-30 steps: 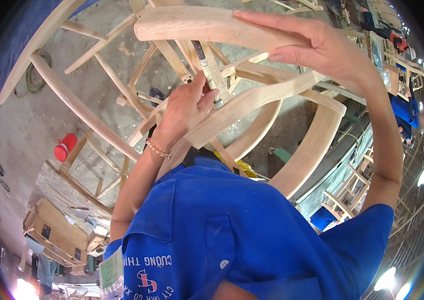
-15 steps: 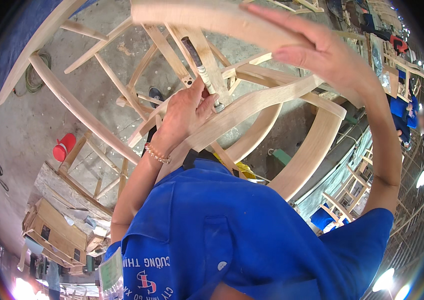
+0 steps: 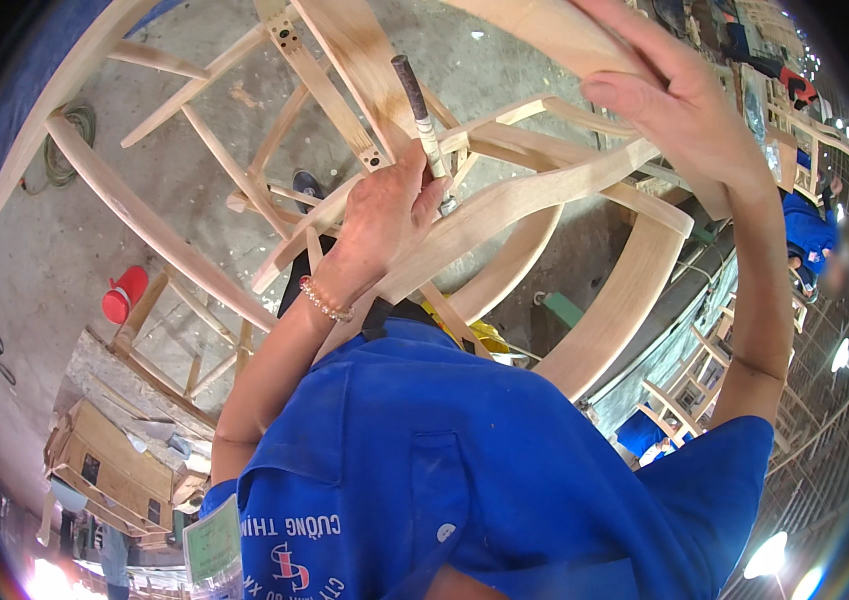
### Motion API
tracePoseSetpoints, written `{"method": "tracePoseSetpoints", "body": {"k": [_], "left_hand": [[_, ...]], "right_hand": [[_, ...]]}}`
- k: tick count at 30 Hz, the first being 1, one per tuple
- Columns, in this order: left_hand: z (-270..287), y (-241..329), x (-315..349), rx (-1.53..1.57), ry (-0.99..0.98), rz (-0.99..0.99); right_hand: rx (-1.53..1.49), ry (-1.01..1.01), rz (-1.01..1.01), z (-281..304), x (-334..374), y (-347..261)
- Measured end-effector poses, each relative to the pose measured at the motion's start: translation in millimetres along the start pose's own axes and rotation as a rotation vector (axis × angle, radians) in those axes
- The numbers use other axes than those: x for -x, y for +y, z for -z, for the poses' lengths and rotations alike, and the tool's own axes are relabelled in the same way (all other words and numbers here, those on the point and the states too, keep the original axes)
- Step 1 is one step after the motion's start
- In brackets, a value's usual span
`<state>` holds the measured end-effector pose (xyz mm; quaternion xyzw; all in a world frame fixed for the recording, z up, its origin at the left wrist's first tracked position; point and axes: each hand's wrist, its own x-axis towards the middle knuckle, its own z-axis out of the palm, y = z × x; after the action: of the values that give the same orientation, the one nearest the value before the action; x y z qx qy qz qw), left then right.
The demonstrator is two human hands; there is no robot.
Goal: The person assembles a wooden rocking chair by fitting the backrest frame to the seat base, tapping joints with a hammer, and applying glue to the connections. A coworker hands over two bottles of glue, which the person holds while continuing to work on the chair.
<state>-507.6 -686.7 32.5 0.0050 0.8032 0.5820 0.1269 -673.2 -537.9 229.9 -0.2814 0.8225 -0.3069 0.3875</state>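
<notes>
My left hand is closed round a slim stick-like hand tool, dark at its top end and white-wrapped lower down. The metal lower end stands beside a pale curved chair rail in front of my body; I cannot tell what kind of tool it is. My right hand grips the end of a wide curved wooden piece, thumb on the near edge and fingers on the far one. That piece runs out of the top of the picture. Below it lies a wooden rail with dark holes near its ends.
Pale chair frame legs spread to the left. Another wide curved chair part stands to the right. A red object and a coiled hose lie on the floor. A wooden box is at lower left; people work far right.
The wide curved piece has moved up and away with my right hand, baring the holed end of the rail. My left hand and the tool have shifted slightly right.
</notes>
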Motion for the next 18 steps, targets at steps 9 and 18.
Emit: {"method": "tracePoseSetpoints", "body": {"k": [9,18], "left_hand": [[2.7,0.1,-2.4,-0.008,-0.007,-0.007],[3.2,-9.0,14.1,0.011,0.006,-0.128]], "right_hand": [[0.229,0.115,-0.118,18.8,27.1,23.9],[0.143,0.063,-0.203,6.4,8.3,1.4]]}}
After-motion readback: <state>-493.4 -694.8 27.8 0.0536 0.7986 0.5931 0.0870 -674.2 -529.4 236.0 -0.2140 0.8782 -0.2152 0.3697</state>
